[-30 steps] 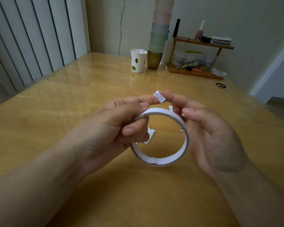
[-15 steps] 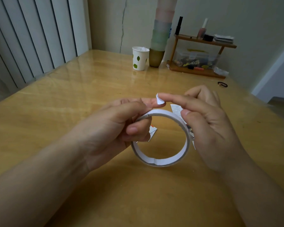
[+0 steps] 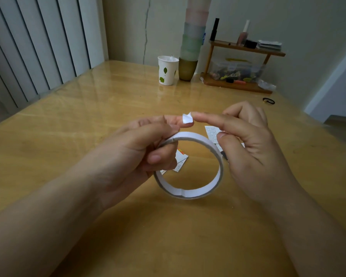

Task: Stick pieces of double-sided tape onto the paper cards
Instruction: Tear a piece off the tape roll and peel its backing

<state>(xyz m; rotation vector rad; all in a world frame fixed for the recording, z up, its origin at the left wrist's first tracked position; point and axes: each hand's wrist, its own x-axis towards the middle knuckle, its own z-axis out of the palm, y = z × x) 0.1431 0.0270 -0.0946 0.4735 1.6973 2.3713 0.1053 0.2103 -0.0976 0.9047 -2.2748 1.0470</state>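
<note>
A small torn piece of double-sided tape (image 3: 187,118) stood stuck to the tip of the left index finger, and the right index fingertip (image 3: 196,115) touched its far edge. Just below it the roll of double-sided tape (image 3: 190,164) hung upright above the counter (image 3: 88,120), its open ring facing the camera. The left hand (image 3: 136,152) had its grip closed on the roll's upper left rim, thumb on top and fingers curled through the ring. The right hand (image 3: 248,148) held nothing in its grip: index finger straight, thumb lying against the roll's upper right rim, the other fingers loosely curled behind. Paper cards lay flat on the counter under the hands, one (image 3: 181,159) showing through the ring (an orange mark on it) and another printed card (image 3: 213,131) beyond the right thumb. Farther back stood a paper cup (image 3: 167,70) with green leaves, a stack of coloured cups (image 3: 192,41), a wooden shelf rack (image 3: 246,50) and a black hair tie (image 3: 268,100).
</note>
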